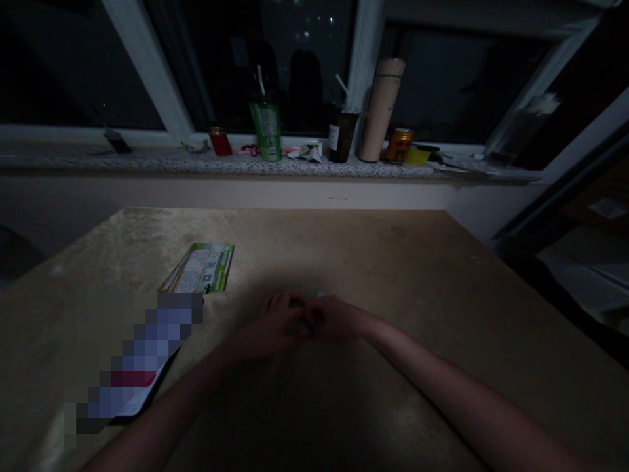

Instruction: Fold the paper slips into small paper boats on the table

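My left hand (pixel 278 326) and my right hand (pixel 334 317) meet low over the middle of the wooden table (pixel 314 242). Their fingertips come together around something small that the dim light and my fingers mostly hide. A pale bit (pixel 320 294) shows just past the right hand's knuckles; its kind is unclear. The right fingers are curled in closed. On the left, thumb and forefinger pinch toward the right hand while the other fingers bend over the tabletop. Shadow falls all around both hands.
Left of my hands lie printed green cards (pixel 201 267) and a dark-edged flat device (pixel 147 393), its surface pixelated. Along the granite sill (pixel 299 168) stand a green cup (pixel 266 128), a dark cup (pixel 343 134), a tall pink flask (pixel 382 108), an orange can (pixel 398 145) and a red jar (pixel 219 141).
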Available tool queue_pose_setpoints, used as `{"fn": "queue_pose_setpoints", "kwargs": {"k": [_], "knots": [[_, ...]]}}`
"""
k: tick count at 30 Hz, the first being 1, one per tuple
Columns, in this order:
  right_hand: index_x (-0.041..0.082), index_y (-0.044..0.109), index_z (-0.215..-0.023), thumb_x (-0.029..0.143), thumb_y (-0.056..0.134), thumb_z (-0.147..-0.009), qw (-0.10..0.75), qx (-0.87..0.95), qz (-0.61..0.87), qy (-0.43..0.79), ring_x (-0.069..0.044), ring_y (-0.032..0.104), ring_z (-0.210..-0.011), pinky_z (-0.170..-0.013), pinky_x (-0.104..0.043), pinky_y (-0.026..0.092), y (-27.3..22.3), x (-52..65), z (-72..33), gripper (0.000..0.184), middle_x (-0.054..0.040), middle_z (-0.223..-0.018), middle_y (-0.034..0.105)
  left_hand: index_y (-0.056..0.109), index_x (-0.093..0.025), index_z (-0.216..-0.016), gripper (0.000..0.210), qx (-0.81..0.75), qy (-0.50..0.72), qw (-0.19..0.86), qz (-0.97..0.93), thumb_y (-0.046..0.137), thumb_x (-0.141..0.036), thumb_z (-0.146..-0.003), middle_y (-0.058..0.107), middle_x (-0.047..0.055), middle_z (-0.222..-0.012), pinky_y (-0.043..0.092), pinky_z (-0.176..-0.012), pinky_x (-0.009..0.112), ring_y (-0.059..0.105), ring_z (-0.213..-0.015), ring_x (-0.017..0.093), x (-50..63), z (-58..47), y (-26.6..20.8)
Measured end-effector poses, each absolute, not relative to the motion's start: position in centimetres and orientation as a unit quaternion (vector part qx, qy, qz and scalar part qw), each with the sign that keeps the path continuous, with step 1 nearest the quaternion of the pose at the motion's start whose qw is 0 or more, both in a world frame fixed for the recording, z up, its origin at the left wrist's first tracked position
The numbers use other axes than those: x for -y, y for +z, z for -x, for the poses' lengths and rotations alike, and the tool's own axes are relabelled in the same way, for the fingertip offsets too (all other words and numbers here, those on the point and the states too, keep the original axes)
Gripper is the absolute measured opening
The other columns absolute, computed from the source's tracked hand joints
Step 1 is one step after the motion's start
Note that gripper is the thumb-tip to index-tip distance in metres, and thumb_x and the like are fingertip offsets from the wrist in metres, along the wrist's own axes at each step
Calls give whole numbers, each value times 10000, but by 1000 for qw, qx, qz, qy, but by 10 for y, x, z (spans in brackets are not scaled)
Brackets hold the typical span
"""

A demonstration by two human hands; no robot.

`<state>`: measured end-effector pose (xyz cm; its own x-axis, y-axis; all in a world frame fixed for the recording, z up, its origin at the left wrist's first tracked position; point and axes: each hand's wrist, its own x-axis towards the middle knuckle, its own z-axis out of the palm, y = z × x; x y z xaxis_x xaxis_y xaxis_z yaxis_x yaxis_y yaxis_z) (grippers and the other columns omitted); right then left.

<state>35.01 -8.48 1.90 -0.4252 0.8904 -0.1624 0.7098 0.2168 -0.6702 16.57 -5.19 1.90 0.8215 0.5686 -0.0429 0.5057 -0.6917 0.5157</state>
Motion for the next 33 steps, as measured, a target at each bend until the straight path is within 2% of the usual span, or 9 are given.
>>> {"fn": "queue_pose_setpoints", "kwargs": {"k": [7,26,30,33], "knots": [[169,570,-709,129,672,-639,127,764,508,378,-89,490,-613,-525,-186,318,16,81,-354,130,48,-665,556,640,-288,-1051,291,-287,52,264,-919,667,-242,-765,470,39,-1200,310,-996,463,403,-1167,291,52,-166,23],[145,603,-729,-11,588,-636,149,750,449,461,-70,463,-590,-523,-176,335,16,79,-361,182,63,-634,512,650,-305,-1019,271,-283,34,273,-919,682,-212,-767,465,25,-1212,272,-1019,473,384,-1188,281,50,-163,26],[144,620,-748,19,604,-652,165,762,447,439,-80,484,-604,-538,-182,345,11,79,-363,158,53,-655,538,650,-307,-1022,295,-280,34,273,-920,683,-190,-753,466,20,-1206,274,-1019,466,381,-1188,278,49,-163,24],[151,638,-803,37,597,-688,180,789,439,390,-100,534,-673,-614,-202,383,12,87,-363,167,27,-742,602,645,-302,-1041,339,-279,40,268,-921,685,-169,-731,461,17,-1207,268,-1026,453,375,-1192,276,48,-163,22]]}}
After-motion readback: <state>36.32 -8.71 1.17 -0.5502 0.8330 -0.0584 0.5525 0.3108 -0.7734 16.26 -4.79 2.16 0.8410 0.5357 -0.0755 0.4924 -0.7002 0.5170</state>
